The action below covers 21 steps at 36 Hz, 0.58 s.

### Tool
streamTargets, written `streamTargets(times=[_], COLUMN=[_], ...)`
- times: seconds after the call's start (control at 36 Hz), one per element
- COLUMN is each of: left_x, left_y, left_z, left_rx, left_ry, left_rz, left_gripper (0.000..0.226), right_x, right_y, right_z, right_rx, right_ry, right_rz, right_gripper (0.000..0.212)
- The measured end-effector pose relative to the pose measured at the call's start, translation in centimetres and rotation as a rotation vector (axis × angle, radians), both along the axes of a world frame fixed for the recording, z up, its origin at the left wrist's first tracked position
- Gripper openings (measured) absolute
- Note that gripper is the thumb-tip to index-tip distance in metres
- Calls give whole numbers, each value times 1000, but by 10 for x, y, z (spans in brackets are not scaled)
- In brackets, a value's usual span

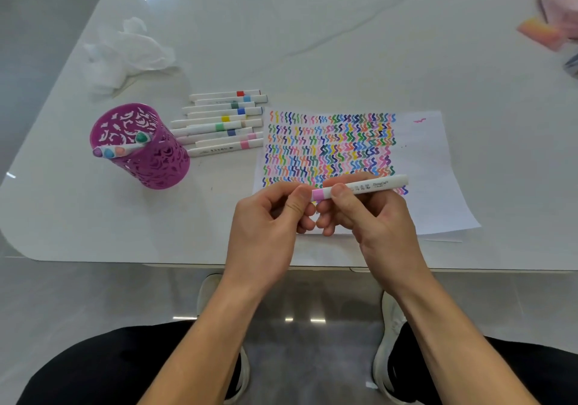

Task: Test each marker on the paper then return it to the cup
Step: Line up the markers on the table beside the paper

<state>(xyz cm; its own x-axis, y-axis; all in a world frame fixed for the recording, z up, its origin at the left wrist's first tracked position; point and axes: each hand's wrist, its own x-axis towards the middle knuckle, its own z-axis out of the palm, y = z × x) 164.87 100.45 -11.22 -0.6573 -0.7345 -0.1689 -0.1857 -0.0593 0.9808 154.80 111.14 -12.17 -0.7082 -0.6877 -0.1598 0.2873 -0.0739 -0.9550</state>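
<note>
Two hands on one marker [359, 188] | left hand [275, 217] grip: pink-banded end | right hand [369, 217] grip: barrel | axis left-right, right end slightly farther

This looks like a room in a home or a plain office, with a craft corner set up in it. A glossy white table with rounded corners [312, 29] fills the upper part of the frame, standing on a pale grey polished floor [93, 295] that reflects ceiling lights. A purple perforated metal pen cup [147, 154] sits at centre left, a crumpled white tissue [131, 48] at upper left, and soft pink fabric [560, 1] at the upper right edge, too blurred to identify.
</note>
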Motion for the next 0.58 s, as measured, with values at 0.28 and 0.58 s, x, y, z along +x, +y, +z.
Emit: streamTargets(times=[0.28,0.58], left_x=[7,24], left_y=[-21,-66], left_z=[20,32], left_rx=[-396,-1037], left_ry=[-64,-39], left_rz=[223,646], left_gripper=[13,13], right_x=[0,1], right_y=[-9,-9], right_z=[-4,-10], right_rx=[96,114], right_ry=[82,166], right_rz=[-52,-91], right_gripper=[35,34])
